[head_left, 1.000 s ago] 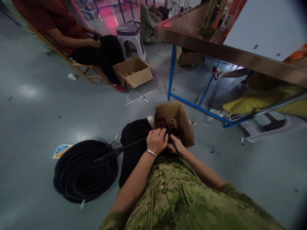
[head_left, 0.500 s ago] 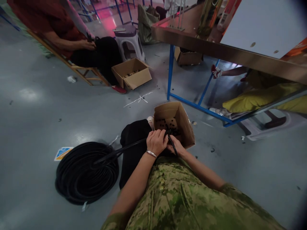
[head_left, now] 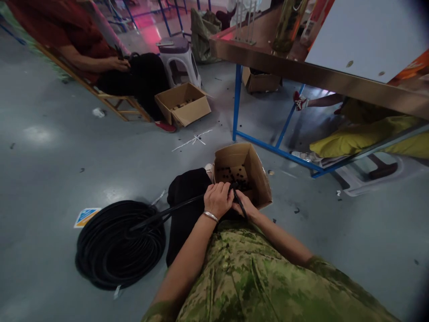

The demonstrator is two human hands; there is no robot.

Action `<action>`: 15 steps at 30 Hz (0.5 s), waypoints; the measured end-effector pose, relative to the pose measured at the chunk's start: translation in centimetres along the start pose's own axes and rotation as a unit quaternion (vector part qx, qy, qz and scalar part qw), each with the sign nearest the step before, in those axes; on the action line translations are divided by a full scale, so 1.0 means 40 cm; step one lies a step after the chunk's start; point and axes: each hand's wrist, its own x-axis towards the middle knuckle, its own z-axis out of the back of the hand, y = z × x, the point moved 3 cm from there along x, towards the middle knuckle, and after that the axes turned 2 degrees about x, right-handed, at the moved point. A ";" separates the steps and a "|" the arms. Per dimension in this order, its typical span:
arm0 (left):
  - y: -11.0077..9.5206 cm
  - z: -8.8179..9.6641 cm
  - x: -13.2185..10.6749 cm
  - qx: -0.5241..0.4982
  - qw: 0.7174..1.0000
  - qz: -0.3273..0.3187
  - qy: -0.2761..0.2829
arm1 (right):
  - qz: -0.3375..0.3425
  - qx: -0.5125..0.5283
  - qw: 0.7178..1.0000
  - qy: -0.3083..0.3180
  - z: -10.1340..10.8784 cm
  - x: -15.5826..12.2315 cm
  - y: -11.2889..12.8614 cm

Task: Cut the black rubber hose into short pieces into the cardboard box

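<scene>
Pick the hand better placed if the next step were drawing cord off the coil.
Likely the left hand: it grips the cord running in from the coil and sits nearer to it; the right hand is farther across.

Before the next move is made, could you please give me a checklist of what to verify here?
1. Left grip closed around the black strand: ok.
2. Right grip on the curved black piece: ok.
3. Curved piece joined to the strand: cannot tell; the grips hide it.
4. Coil lying flat on the floor: ok.
5. Strand clear of the leg: not ok; it crosses the dark trousers.
6. Cardboard box open at the top: ok.
</scene>
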 end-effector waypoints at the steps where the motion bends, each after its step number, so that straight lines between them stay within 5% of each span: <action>1: 0.000 0.001 0.000 0.000 1.000 -0.005 0.003 | -0.003 -0.001 1.000 -0.002 0.001 0.001 0.005; 15: 0.004 -0.010 0.011 0.008 0.998 -0.014 0.052 | -0.044 -0.038 0.996 -0.061 0.004 -0.046 -0.021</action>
